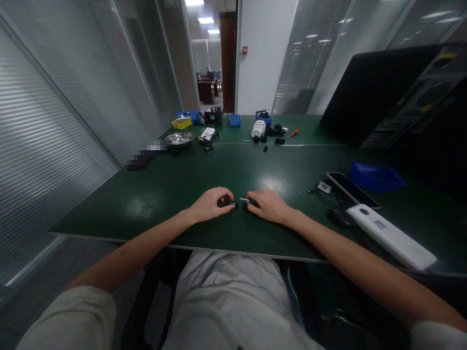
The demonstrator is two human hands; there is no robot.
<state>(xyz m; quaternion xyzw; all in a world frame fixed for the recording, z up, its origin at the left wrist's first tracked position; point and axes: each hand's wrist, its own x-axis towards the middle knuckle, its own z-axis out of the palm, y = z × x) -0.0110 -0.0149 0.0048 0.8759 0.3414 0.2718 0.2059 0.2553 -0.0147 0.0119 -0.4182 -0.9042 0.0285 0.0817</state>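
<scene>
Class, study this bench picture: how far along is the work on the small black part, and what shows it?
Done: tools and parts are laid out, white device and phone at the right. In hand: the left hand grips the small black part on the table; the right hand holds a thin metal tool pointed at it. Left: more black parts wait far back.

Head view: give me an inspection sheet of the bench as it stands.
Surface: green table, glossy, with glare spots.
Job's things: small black part in left hand; thin metal tool in right hand.
Clutter: white device, phone, blue bag, steel bowl, blue bins, yellow bin.
Grippers: both sets of fingers closed on their items.
Cables: black cable by the far charger.
Surroundings: glass partitions, blinds, open doorway.
</scene>
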